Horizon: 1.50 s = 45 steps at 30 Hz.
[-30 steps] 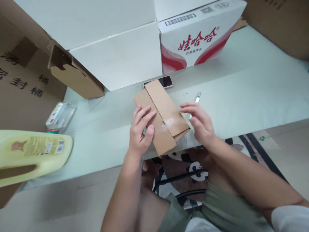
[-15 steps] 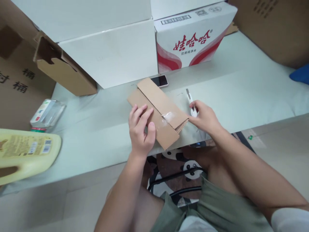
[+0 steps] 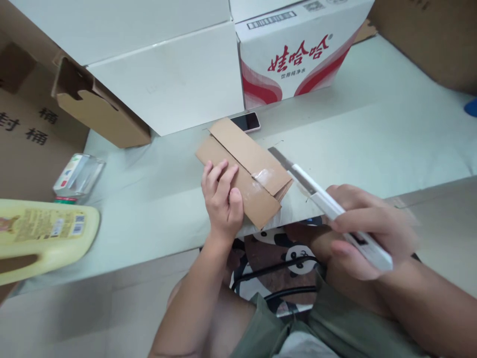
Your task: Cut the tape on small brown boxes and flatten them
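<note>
A small flat brown cardboard box, its flaps meeting in a seam with a shiny strip of clear tape, lies slantwise near the table's front edge. My left hand presses on its near left side, fingers bent over the top and thumb along it. Raised to the right of the box, my right hand is closed around a white utility knife. The knife's long grey blade is out and points up and left, past the box's right side. My right fingers are partly blurred.
A phone lies behind the box, partly covered by it. White cartons and a red-lettered white carton line the back of the table. At left are an open cardboard box, a clear bottle and a yellow jug.
My right hand has lifted the knife from the table and drawn it back toward me, to the right and closer to the camera. My left hand has stayed on the box.
</note>
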Tool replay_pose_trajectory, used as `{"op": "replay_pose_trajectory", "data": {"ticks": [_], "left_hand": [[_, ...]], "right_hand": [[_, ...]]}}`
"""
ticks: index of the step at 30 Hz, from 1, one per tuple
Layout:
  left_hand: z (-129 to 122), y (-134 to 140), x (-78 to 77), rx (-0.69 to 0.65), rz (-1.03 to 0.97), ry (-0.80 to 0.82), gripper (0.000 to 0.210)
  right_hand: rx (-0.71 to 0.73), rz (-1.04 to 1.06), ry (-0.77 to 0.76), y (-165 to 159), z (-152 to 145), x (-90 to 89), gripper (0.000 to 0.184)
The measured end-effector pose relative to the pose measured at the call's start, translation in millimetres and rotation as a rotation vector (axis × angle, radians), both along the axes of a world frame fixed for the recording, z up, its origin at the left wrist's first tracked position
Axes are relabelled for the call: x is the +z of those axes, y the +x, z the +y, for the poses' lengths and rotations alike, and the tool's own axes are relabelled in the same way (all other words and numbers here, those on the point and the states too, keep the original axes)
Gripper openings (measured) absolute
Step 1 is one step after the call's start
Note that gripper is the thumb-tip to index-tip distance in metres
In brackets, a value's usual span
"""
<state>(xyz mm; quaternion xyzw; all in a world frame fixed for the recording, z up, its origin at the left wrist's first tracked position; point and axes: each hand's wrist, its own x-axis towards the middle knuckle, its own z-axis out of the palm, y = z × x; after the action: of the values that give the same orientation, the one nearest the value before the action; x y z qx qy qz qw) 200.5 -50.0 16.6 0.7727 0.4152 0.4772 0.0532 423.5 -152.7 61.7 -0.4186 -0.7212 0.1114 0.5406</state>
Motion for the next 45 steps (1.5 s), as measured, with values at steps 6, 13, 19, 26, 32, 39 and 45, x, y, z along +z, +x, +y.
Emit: {"op": "replay_pose_trajectory", "data": {"ticks": [6,13,19,26,32,39,45], "left_hand": [[2,3,-1.7,-0.001,-0.009,-0.001,0.046],[1,2,-3.2,-0.008,-0.020,-0.003,0.046],[1,3,-1.4,-0.007,-0.009,0.015,0.046],[5,5,-0.8,-0.086,-0.029,0.025,0.041],[6,5,0.5,-0.067,-0.001,0.057,0.040],[8,2,1.8,-0.112,0.012,0.026,0.041],[13,3,-0.2,-0.093,-0.023,0.078,0.041]], "right_hand": [[0.011,-0.212,-0.257,-10,-10,31.5,0.035],[0.131,-0.169,-0.233,-14,-6,26.1,0.029],[0.189,-0.275,0.064,-24,9,11.1,0.018],[0.025,-0.416,0.014,-37,1,24.4,0.015],[0.047,-0.405,-0.068,-36,-2,37.0,0.022],[0.044,-0.445,-0.061,-37,-4,37.7,0.020],[0.057,-0.380,0.027,-36,-6,32.9,0.020]]}}
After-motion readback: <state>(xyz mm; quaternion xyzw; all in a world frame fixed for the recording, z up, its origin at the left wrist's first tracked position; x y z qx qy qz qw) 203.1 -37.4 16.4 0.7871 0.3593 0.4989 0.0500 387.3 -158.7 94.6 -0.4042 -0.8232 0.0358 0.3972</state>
